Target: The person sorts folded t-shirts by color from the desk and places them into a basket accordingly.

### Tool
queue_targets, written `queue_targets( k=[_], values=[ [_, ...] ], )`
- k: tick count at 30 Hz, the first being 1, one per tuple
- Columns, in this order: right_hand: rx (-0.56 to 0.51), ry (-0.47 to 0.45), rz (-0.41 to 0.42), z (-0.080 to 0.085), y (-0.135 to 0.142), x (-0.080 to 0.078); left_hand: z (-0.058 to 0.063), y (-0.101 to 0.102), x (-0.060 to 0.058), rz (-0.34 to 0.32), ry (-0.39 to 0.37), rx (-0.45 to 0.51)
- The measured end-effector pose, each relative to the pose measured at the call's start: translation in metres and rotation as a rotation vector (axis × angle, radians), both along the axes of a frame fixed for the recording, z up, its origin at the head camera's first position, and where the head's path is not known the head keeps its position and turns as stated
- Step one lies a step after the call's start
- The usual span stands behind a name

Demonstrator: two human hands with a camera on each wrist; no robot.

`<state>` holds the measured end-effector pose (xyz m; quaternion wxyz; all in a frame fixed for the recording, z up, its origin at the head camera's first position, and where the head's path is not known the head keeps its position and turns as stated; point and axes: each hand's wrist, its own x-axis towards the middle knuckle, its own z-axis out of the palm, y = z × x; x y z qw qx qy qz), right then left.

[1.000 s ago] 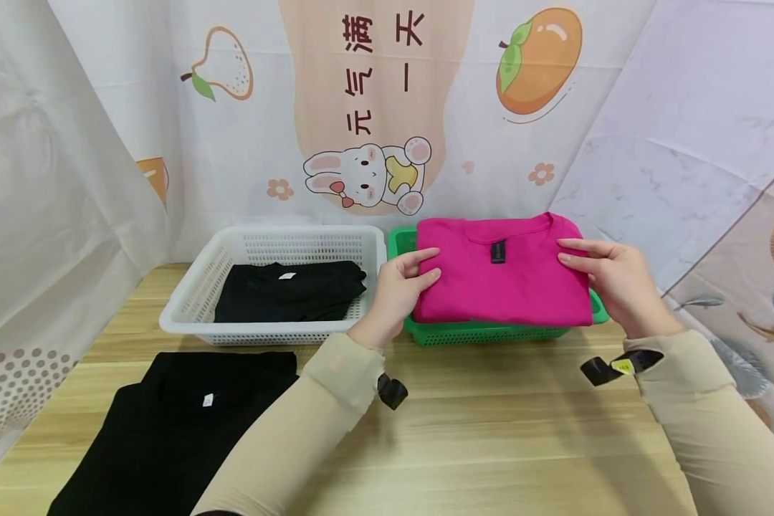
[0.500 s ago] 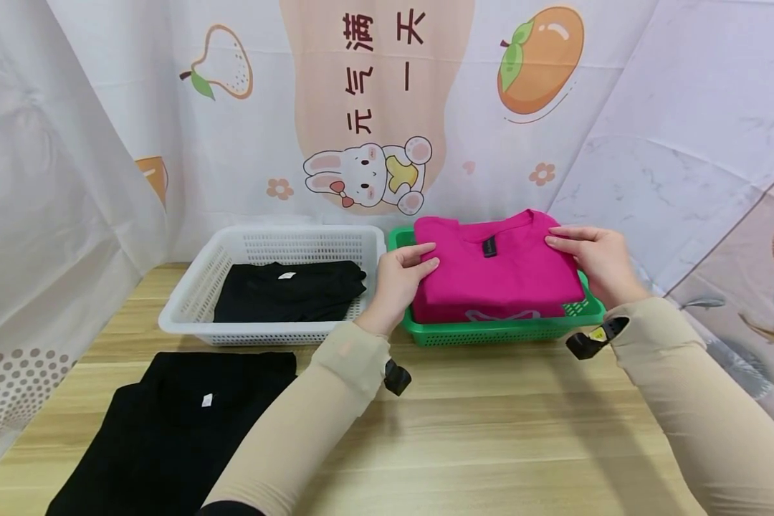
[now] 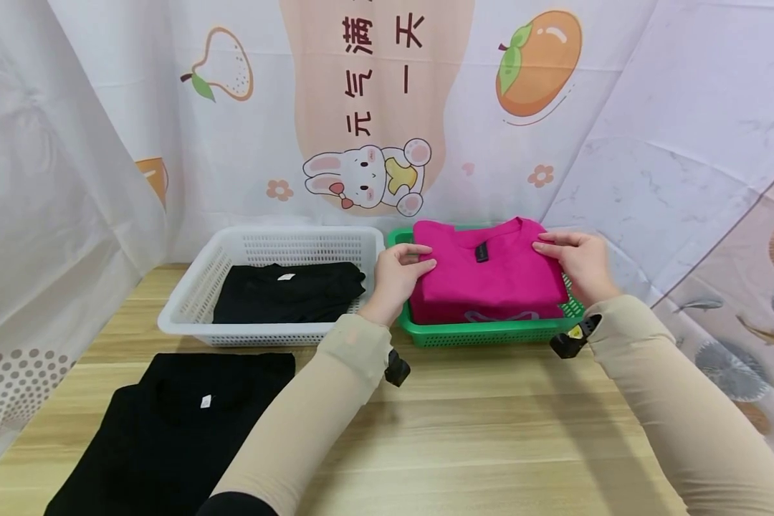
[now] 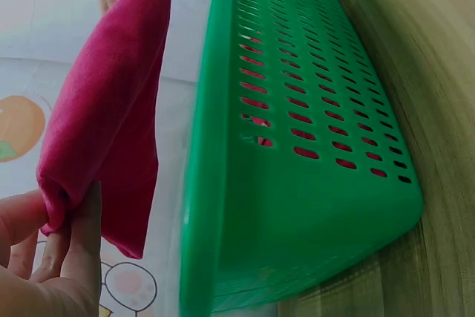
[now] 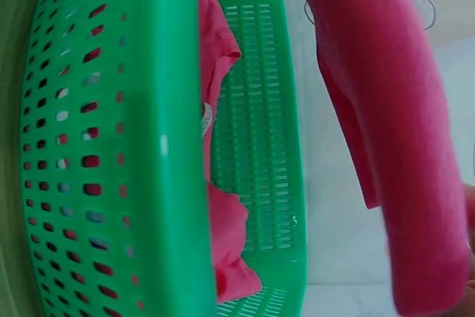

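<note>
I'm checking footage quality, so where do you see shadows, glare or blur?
Head view: soft shadow on the table beside the right sleeve; left wrist view: washed-out backdrop at upper left; right wrist view: glint on the green basket, its near rim and the held pink shirt slightly blurred.

a pale table (image 3: 503, 437) with a yellowish-brown wood grain carries two baskets along its far side: a white basket (image 3: 258, 330) and, just right of it, a green basket (image 3: 484, 332). a folded black garment (image 3: 148, 437) lies flat on the near left.
</note>
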<state>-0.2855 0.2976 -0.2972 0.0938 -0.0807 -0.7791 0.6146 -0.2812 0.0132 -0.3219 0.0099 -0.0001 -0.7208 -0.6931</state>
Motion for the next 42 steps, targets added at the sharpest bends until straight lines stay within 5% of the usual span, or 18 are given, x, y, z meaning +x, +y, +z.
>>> queue_targets(
  k=[11, 15, 22, 26, 32, 38, 42],
  values=[
    [-0.064, -0.007, -0.041, -0.004, -0.006, -0.001, -0.007, 0.005, -0.004, 0.057, -0.028, -0.074],
    [-0.068, 0.035, -0.087, -0.009, -0.007, -0.004, -0.006, 0.005, -0.003, 0.067, -0.013, -0.030],
    [0.211, 0.072, -0.003, -0.021, -0.003, -0.004, -0.003, -0.001, 0.000, 0.031, 0.026, 0.063],
    [0.251, 0.062, 0.069, -0.022, -0.007, 0.001, -0.003, -0.003, 0.003, -0.014, 0.011, 0.088],
    [0.237, 0.040, 0.148, -0.016, -0.018, 0.009, 0.004, -0.010, 0.015, -0.096, 0.027, -0.044],
    [0.225, 0.056, 0.212, -0.013, -0.025, 0.028, 0.005, -0.019, 0.037, -0.170, 0.152, -0.261],
    [0.175, 0.106, 0.242, -0.015, -0.030, 0.043, 0.003, -0.026, 0.053, -0.201, 0.204, -0.313]
  ],
)
